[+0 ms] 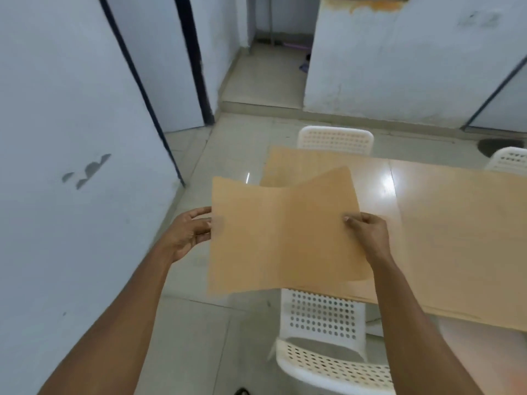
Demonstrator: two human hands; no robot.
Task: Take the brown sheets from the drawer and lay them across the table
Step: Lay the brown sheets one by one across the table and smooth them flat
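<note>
- Plainly, no brand, label or readable writing shows on any surface in the head view.
- Both hands hold one brown sheet point(285, 235) in the air, over the floor and the near left corner of the desk point(382, 192).
- At 9 o'clock of the sheet, the left hand point(189, 232) meets its left edge; its grip is loosely curled, fingertips hidden behind the paper, and whether it truly pinches I cannot tell.
- At 3 o'clock of the sheet, the right hand point(368, 232) has its grip closed on the right edge, thumb lying on top of the paper.
- Bending along a soft vertical fold through its middle, the sheet has both upper corners raised.
- More brown sheets already lie flat on the desk: a far sheet point(302, 163) at 12 o'clock of the held one, and a wide sheet point(462, 246) at 3 o'clock, beyond the right hand.
- White perforated chairs stand around the desk: a near chair point(325, 337) at 6 o'clock of the held sheet, a far chair point(335, 139) at 12 o'clock.
</note>
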